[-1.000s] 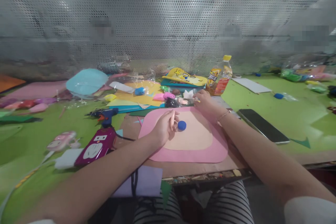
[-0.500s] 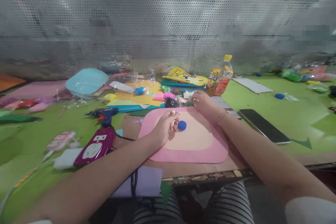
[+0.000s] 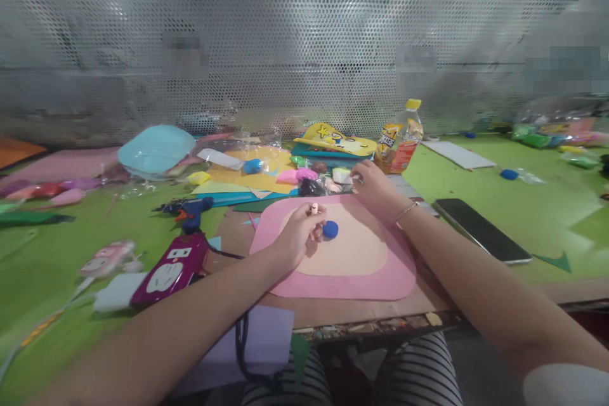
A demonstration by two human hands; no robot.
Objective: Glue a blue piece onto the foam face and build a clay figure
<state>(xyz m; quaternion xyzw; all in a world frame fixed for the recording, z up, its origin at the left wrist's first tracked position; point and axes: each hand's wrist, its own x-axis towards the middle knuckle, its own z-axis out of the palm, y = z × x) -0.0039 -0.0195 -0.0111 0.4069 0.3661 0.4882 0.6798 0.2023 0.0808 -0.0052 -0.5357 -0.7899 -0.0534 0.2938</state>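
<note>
Green table [image 3: 480,193] bears a bottle [image 3: 398,138] with unreadable label; left hand [image 3: 297,236] pinches pink stick [image 3: 314,208], right hand [image 3: 373,185] unclear.

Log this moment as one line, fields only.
left hand: holds pale stick beside blue ball | right hand: at white lump | surface: pink mat

This is looking like a craft workbench: foam sheets [image 3: 247,177], clay lumps [image 3: 304,174] and a glue gun [image 3: 190,212] are lying all over a green table [image 3: 523,216] around a pink foam mat [image 3: 380,276]. A perforated metal screen [image 3: 304,44] is closing off the back.
</note>
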